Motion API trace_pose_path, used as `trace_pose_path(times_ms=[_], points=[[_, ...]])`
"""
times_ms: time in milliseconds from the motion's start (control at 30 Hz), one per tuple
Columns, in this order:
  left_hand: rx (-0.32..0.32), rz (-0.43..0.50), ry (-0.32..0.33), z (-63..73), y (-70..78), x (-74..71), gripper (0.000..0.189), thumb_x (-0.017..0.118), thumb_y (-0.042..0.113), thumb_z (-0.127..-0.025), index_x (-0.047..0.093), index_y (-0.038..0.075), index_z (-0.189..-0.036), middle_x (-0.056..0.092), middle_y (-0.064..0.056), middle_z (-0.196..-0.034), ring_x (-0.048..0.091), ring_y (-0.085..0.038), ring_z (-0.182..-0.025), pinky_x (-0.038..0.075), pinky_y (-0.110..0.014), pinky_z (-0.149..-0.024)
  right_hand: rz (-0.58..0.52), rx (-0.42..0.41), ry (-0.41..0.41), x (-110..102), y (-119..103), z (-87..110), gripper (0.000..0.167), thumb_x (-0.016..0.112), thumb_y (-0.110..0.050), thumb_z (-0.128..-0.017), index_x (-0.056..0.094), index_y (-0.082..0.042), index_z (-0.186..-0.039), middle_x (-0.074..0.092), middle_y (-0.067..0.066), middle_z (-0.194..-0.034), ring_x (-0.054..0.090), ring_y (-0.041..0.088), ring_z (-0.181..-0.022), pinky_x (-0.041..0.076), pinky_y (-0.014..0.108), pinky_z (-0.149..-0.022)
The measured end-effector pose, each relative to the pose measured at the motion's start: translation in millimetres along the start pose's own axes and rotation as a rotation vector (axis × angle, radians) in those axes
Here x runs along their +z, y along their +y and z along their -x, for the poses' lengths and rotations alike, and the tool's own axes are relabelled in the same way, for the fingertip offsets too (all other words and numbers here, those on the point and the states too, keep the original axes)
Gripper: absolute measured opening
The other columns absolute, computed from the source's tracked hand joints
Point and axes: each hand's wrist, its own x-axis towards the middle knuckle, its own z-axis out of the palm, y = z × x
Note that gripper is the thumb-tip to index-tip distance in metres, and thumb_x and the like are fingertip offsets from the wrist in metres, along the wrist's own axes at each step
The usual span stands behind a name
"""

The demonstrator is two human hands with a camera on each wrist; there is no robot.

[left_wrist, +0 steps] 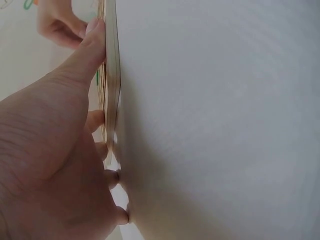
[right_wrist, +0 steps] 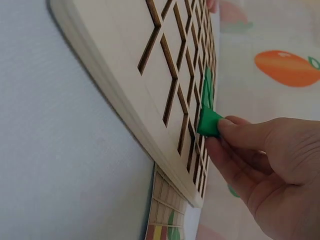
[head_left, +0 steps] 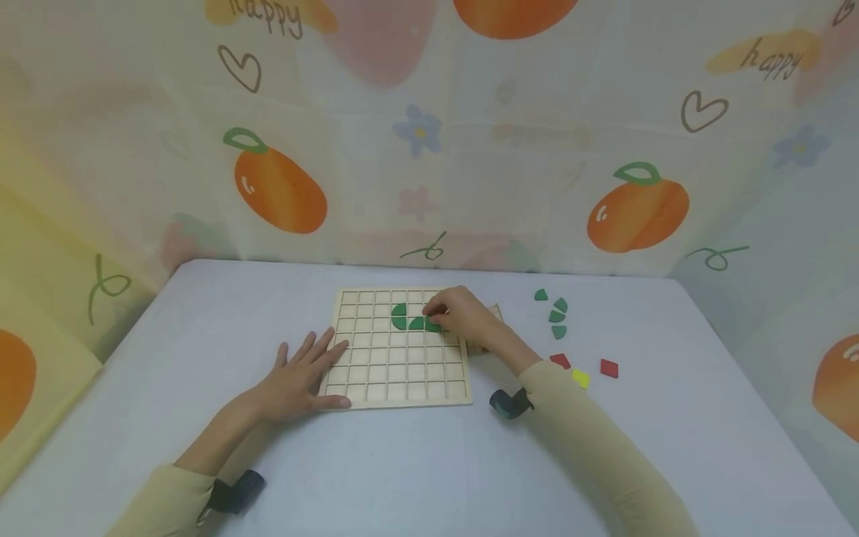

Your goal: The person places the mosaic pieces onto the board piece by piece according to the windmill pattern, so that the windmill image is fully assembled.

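Note:
A wooden grid board (head_left: 385,373) lies on the table with green quarter-round pieces (head_left: 399,322) in some of its squares. My left hand (head_left: 295,384) rests at the board's left side, fingers spread. Its thumb (left_wrist: 82,55) lies on the near edge, and some fingertips touch the table. Over the upper right of the board, my right hand (head_left: 463,313) pinches a green piece (right_wrist: 209,122) between thumb and fingers, low against the grid. Whether that piece sits fully in a square, I cannot tell.
Partly under the board's right side is a printed pattern card (right_wrist: 167,200). Farther right lie several loose green pieces (head_left: 557,316), two red pieces (head_left: 609,368) and a yellow piece (head_left: 580,379). A patterned curtain (head_left: 429,186) hangs behind the white table (head_left: 376,462).

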Motion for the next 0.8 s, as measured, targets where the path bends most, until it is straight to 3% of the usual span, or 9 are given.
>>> trace_pose_path(times_ms=[167,800], points=[[0.0,0.001,-0.002,0.3,1.4,0.1,0.102,0.067,0.066,-0.079,0.028,0.009,-0.155,0.011,-0.02,-0.162,0.003,-0.048,-0.146,-0.005,-0.073,-0.107,-0.011,0.044,0.009,2.5,2.7,-2.3,0.019,0.066,-0.003,-0.093,0.073,-0.003,-0.11,0.071,0.006,-0.108,0.064,0.018,-0.101,0.052,0.029,-0.089],[0.006,-0.009,0.007,0.6,1.8,-0.7,0.1,0.067,0.064,-0.08,0.029,0.008,-0.154,0.012,-0.021,-0.162,0.005,-0.049,-0.146,-0.004,-0.074,-0.107,0.069,0.059,-0.013,10.0,-4.0,-5.0,0.023,0.065,0.002,-0.091,0.07,0.001,-0.114,0.069,0.012,-0.112,0.064,0.022,-0.102,0.052,0.031,-0.089]])
